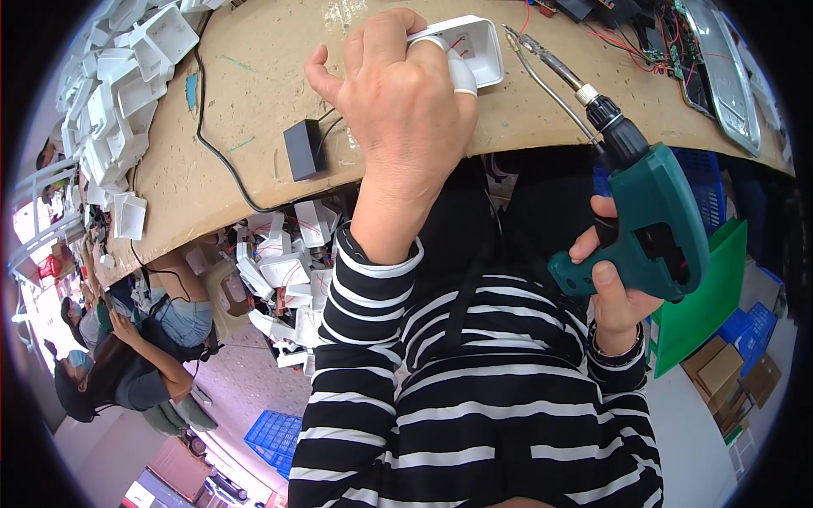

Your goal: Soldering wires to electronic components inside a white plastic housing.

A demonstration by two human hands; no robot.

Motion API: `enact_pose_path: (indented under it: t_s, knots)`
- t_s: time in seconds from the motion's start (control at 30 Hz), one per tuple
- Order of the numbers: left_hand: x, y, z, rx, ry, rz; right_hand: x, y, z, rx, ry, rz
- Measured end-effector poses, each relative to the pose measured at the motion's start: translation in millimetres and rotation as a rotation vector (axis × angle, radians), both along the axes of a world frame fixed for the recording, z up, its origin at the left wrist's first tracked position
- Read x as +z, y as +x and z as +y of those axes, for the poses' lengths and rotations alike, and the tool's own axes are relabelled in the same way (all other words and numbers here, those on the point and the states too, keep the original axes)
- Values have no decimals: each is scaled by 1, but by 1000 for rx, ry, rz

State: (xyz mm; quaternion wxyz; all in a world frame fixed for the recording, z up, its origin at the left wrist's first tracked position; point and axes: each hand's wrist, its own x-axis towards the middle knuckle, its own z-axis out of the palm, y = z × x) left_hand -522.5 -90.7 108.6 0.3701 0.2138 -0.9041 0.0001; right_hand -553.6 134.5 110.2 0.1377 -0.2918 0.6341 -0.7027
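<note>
On the near right side of the white box (487,52), a green soldering gun (654,199) is grasped in the right hand (616,298), its tip held just beside the box's right wall. On the near left of the box, a black block (303,151) is laid on the table (254,93). Over the box's left end the left hand (405,102) is bent, two digits in white finger covers (461,74) reached inside; whether anything is pinched there cannot be told. Soldering inside the box, where a red wire (458,41) is seen, seems to be the step in hand; for the next move, the tip would need to be brought over the wall, clear of the fingers. Well left of the box, white cases (127,85) are heaped.
</note>
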Motion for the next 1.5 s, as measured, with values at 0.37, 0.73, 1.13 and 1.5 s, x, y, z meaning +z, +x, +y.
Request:
enact_pose_path:
  t_s: [0.37, 0.73, 1.13, 1.5]
  knots:
    - [1, 0, -7, -1, 80, 51, 1, -11, 6, 38, -140, -147]
    - [5, 13, -7, -34, 73, 48, 7, -14, 21, 51, -252, -178]
    - [13, 29, -6, -128, 270, -105, 0, -59, 38, 212, -446, -324]
    - [13, 36, -13, -97, 342, -76, -17, -123, -20, 675, -555, -614]
